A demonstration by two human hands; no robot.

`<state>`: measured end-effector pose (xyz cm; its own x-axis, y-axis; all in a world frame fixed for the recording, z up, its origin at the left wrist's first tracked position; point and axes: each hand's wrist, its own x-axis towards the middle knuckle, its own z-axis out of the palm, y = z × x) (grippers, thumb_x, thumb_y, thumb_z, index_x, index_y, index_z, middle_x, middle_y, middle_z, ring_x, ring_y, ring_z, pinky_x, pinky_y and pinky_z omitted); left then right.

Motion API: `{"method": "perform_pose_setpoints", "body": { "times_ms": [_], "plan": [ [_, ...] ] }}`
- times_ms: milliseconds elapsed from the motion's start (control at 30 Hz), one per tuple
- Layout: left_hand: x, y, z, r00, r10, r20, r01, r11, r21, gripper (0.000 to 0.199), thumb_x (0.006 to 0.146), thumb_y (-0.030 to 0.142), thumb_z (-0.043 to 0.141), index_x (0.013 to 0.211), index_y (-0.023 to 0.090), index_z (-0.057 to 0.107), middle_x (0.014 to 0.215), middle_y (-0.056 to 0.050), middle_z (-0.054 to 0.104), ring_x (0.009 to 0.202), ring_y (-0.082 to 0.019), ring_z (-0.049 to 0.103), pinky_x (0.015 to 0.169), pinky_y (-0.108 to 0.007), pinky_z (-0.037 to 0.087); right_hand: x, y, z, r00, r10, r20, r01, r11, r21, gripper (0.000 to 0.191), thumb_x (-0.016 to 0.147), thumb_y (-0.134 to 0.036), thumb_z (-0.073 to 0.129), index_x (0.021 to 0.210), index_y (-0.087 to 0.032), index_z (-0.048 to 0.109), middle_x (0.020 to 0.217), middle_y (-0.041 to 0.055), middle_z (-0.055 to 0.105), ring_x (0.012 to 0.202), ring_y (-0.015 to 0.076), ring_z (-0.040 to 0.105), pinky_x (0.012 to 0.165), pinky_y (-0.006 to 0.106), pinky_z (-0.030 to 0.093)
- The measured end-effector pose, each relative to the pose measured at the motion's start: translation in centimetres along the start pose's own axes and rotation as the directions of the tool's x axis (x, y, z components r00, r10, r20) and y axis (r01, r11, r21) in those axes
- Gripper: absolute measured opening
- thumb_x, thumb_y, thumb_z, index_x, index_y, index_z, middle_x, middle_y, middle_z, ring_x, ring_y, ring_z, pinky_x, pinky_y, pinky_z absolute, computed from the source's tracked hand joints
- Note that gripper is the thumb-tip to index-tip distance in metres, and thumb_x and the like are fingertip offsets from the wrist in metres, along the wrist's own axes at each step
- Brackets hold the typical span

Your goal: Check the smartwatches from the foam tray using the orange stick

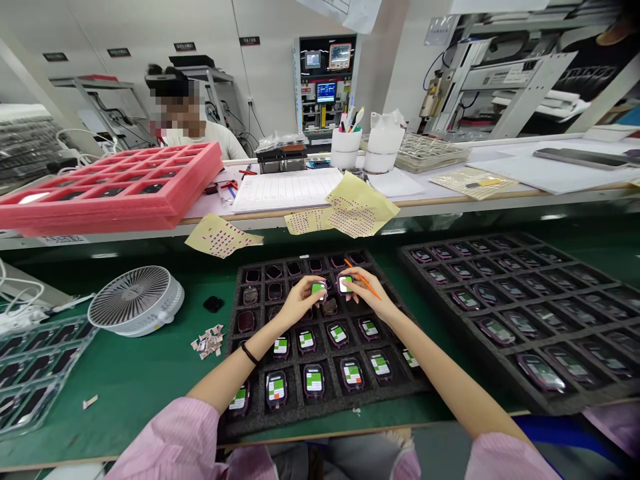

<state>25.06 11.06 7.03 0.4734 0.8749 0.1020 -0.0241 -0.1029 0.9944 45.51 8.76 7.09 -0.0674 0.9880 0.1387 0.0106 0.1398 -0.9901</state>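
My left hand (301, 298) grips a smartwatch (318, 289) whose screen is lit green and white. Close beside it, my right hand (367, 288) has its fingers closed on a second lit smartwatch (345, 284). An orange stick-like tool (363, 279), perhaps a pen or pick, also lies across the right hand's fingers. Both hands are over a black foam tray (295, 360) with square compartments. In its nearer rows sit several watches with lit screens, such as a watch (314, 381); those in the far rows, like a dark watch (246, 321), are unlit.
A second foam tray (505, 360) of watches lies on the right. To the left are a white fan (135, 300), a heap of small paper strips (208, 342) and clear plastic trays (45, 373). Pink foam trays (170, 193) rest on the shelf, and a person (200, 127) sits behind it.
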Motion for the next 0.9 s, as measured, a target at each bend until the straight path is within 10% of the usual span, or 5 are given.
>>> {"method": "perform_pose_setpoints", "body": {
  "times_ms": [300, 667, 900],
  "plan": [
    [-0.2, 0.4, 0.0, 0.998, -0.067, -0.023, 0.067, 0.998, 0.013, 0.045, 0.073, 0.057, 0.064, 0.089, 0.016, 0.057, 0.071, 0.000, 0.057, 0.060, -0.010, 0.055, 0.045, -0.018, 0.039, 0.0, -0.3, 0.1, 0.997, 0.038, -0.061, -0.040, 0.999, -0.025, 0.028, 0.072, -0.043, 0.071, 0.085, -0.021, 0.059, 0.064, -0.0040, 0.052, 0.043, 0.0074, 0.046, 0.038, 0.021, 0.034],
    [0.0, -0.5, -0.2, 0.995, 0.071, 0.069, -0.074, 0.996, 0.042, 0.046, 0.073, 0.034, 0.072, 0.113, 0.019, 0.053, 0.112, -0.008, 0.061, 0.097, -0.018, 0.060, 0.081, -0.029, 0.048, -0.4, -0.9, 0.3, 0.997, -0.024, 0.072, 0.026, 0.999, -0.022, 0.042, 0.066, -0.036, 0.077, 0.099, -0.023, 0.055, 0.085, 0.0009, 0.059, 0.064, 0.0123, 0.057, 0.046, 0.021, 0.042],
    [-0.2, -0.3, -0.4, 0.993, 0.049, 0.105, -0.057, 0.995, 0.082, 0.054, 0.074, 0.029, 0.071, 0.121, 0.020, 0.047, 0.118, -0.010, 0.058, 0.097, -0.018, 0.059, 0.073, -0.025, 0.047, -0.2, -0.5, 0.2, 0.999, -0.017, 0.035, 0.017, 1.000, 0.010, 0.033, 0.076, -0.042, 0.067, 0.100, -0.022, 0.057, 0.081, 0.0004, 0.058, 0.058, 0.0112, 0.057, 0.042, 0.021, 0.036]
  ]
}}
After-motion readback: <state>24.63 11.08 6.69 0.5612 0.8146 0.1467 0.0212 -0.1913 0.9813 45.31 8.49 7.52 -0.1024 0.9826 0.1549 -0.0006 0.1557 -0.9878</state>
